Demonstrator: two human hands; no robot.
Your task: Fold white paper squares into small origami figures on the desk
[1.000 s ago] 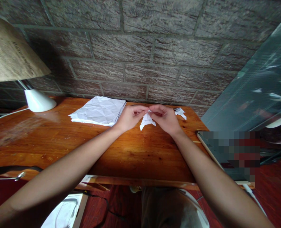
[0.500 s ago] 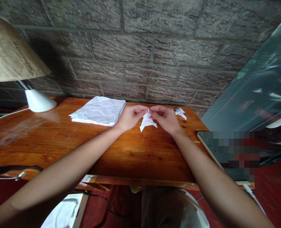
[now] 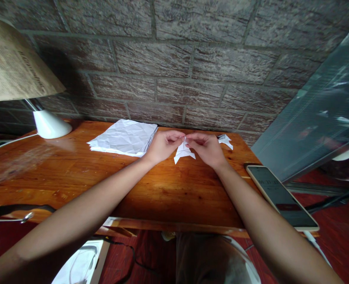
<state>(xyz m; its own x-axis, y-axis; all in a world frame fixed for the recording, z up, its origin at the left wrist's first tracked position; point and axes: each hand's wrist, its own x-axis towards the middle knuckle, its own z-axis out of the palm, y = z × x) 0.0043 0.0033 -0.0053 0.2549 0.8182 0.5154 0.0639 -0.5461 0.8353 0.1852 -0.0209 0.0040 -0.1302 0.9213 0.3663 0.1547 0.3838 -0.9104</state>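
Between my two hands is a small white folded paper figure (image 3: 184, 153), its two pointed corners spreading toward me. My left hand (image 3: 165, 145) pinches its far tip from the left, thumb and forefinger closed. From the right, my right hand (image 3: 205, 146) pinches the same end, so the fingertips of both hands nearly meet and cover the tip. A second white folded paper piece (image 3: 226, 141) lies just beyond my right hand, partly hidden by it. Left of my left hand rests a stack of creased white paper sheets (image 3: 125, 137).
A lamp with a white base (image 3: 52, 125) stands at the left of the wooden table (image 3: 174, 197). At the right edge lies a phone (image 3: 281, 197) with a cable plugged in. A textured brick wall (image 3: 168, 59) rises behind. Below left is an open white box (image 3: 100, 260).
Both hands stay at the far end of the paper figure, with hardly any movement of the fingers. The view has shifted very slightly.
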